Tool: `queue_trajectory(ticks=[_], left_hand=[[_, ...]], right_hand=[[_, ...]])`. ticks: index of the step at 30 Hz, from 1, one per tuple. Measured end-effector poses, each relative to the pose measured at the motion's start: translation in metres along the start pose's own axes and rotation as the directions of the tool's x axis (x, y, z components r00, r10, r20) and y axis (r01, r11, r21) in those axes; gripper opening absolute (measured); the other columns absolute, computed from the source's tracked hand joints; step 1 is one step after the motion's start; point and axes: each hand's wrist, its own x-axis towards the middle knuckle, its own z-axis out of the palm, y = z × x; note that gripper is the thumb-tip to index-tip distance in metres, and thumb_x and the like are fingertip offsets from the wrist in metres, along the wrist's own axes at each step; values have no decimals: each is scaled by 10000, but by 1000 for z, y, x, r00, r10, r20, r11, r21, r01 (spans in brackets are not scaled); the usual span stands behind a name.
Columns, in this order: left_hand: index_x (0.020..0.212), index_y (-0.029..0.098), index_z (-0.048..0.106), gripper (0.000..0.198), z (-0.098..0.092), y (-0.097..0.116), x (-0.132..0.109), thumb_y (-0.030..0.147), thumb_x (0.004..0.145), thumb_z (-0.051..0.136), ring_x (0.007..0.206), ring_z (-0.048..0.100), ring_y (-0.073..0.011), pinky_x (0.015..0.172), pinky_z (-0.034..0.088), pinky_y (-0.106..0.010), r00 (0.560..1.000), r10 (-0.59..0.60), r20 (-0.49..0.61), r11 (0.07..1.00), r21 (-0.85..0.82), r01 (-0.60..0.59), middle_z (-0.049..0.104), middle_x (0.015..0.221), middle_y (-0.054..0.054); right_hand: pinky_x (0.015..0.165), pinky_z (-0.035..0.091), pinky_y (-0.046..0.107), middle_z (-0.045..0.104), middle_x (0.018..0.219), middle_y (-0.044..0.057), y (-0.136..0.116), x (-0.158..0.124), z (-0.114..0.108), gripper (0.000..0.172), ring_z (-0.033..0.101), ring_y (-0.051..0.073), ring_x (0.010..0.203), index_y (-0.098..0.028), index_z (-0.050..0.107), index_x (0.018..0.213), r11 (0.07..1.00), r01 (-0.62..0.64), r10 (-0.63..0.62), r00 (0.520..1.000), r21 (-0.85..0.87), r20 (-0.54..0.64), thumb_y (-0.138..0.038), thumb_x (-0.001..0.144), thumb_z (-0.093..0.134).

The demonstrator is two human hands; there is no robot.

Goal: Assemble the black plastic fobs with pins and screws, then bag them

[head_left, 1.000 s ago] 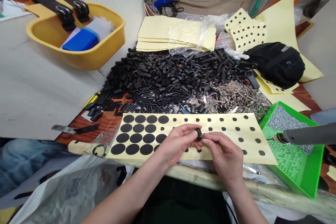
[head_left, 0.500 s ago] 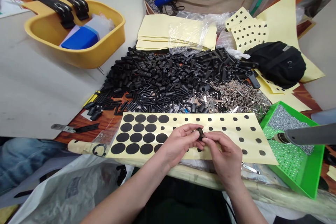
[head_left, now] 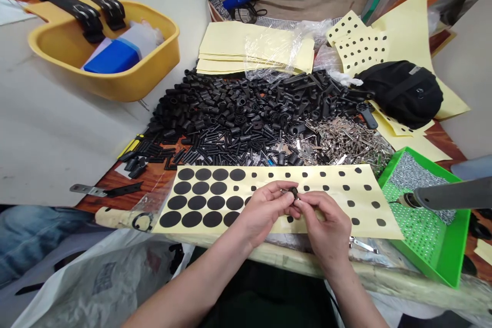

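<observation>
My left hand (head_left: 265, 210) and my right hand (head_left: 326, 223) meet over a pale yellow sheet (head_left: 369, 200) covered with black round stickers, large ones at its left and small ones at its right. Both hands pinch a small black part (head_left: 293, 192) between their fingertips. Just beyond the sheet lies a big heap of black plastic parts (head_left: 238, 118), with a pile of small shiny metal pieces (head_left: 346, 143) at its right.
A green tray (head_left: 442, 261) of tiny screws sits at right, with a grey tool (head_left: 449, 195) above it. A yellow tub (head_left: 115, 82) stands far left, plain yellow sheets (head_left: 230, 46) and a black pouch (head_left: 403, 92) farther back. A plastic bag (head_left: 96, 282) hangs below the table edge.
The hands have stayed together on the small black part, with only slight finger movement. The view has shifted a little.
</observation>
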Motion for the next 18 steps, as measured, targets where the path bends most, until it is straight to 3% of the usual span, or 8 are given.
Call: queue_trajectory(ticks=[12,18], left_hand=[[980,115,669,340,-1,-6,4,262,695,782,633,612,-120,700,473,-293,1000,21,-1,1000,-17,-21,647,807,-42],[979,116,688,298,2,-6,2,216,706,755,618,612,-123,694,462,-283,997,64,-49,992,116,-58,649,712,-23]], right_hand=[[596,522,265,683,711,17,1,-4,0,88,640,151,652,-204,644,748,992,-9,9,1000,-123,2,-175,817,598],[558,498,245,680,678,4,-2,-1,-4,125,614,134,574,-209,623,725,969,38,-26,998,-246,53,-188,833,563]])
